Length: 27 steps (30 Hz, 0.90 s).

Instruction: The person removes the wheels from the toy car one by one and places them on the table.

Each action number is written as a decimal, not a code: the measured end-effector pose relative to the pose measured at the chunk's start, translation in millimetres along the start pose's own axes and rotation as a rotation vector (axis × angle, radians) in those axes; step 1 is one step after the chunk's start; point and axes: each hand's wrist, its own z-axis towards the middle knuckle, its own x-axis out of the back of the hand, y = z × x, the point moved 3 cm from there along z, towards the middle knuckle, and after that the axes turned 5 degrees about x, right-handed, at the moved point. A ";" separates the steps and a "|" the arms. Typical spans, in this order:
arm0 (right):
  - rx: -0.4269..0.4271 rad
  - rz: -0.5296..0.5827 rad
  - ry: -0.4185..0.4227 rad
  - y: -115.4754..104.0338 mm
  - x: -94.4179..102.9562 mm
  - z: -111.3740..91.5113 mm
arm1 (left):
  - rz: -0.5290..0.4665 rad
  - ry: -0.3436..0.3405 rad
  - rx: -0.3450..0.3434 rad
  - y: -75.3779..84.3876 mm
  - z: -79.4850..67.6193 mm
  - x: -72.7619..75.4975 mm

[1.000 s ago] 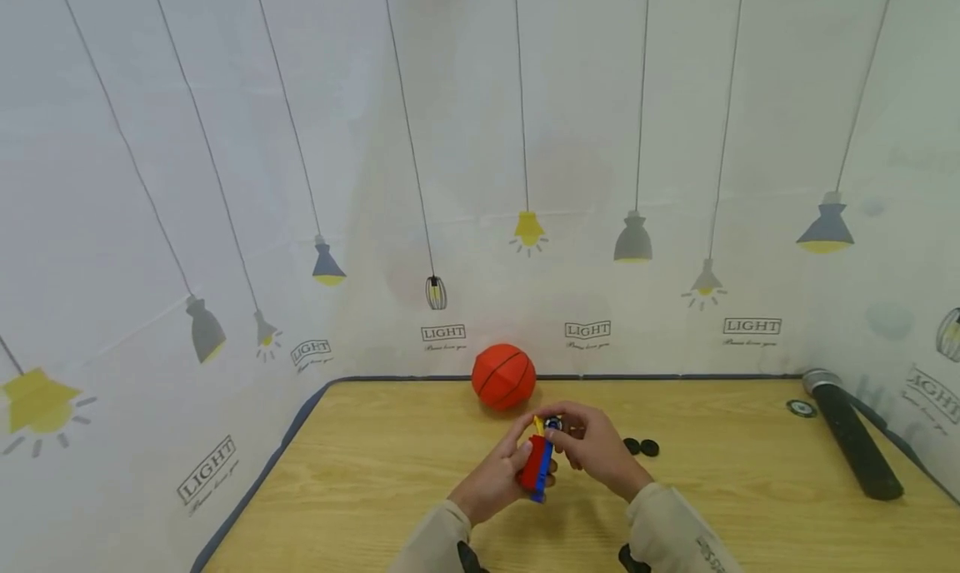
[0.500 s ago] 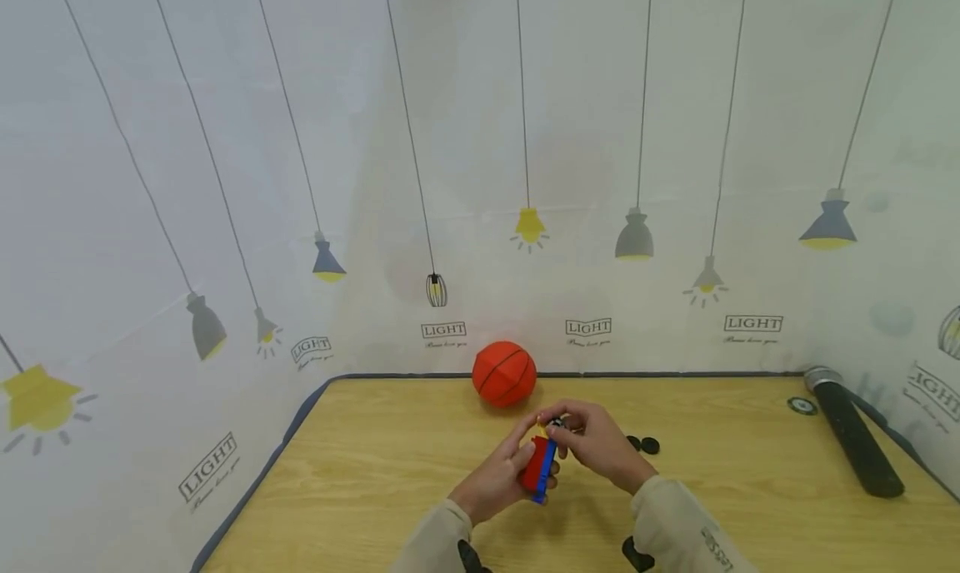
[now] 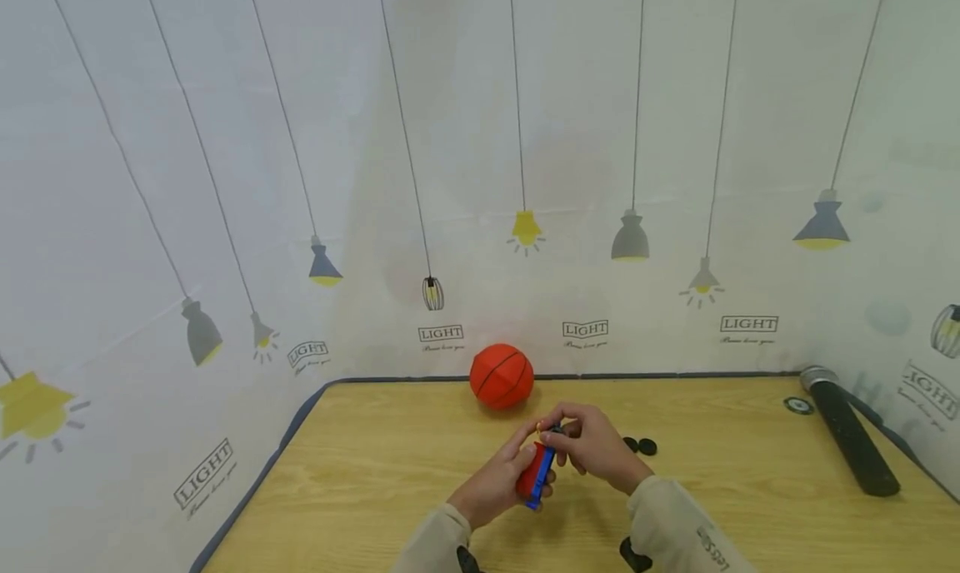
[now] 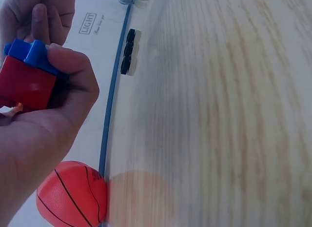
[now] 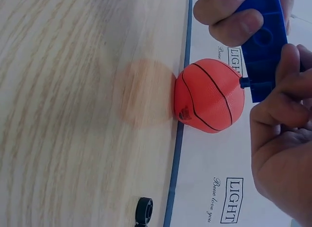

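My left hand (image 3: 497, 479) grips a red and blue plastic toy car body (image 3: 532, 475), held tilted above the table. Its red block (image 4: 28, 83) and blue studs show in the left wrist view. From below, the right wrist view shows its blue underside (image 5: 265, 51) with a short dark peg sticking out at the side. My right hand (image 3: 600, 448) pinches at the car's far end, where a bit of yellow shows between the hands. The fingers hide most of that end, so what exactly they pinch there is hard to see.
Black toy wheels (image 3: 647, 446) lie on the wooden table (image 3: 360, 473) right of my hands. Behind the hands sits an orange-red basketball (image 3: 502, 377). Far right are a black microphone (image 3: 855, 435) and a small round disc (image 3: 798, 406). A lamp-printed cloth (image 3: 480, 140) surrounds the table.
The toy car body has tilted a little, its near end shifting slightly down and left. A shiny round dark part at the right fingertips showed earlier and is now mostly hidden.
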 end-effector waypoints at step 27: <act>0.065 -0.070 -0.003 17.7 -6.4 0.5 | 0.018 0.107 0.058 -13.4 4.3 -0.7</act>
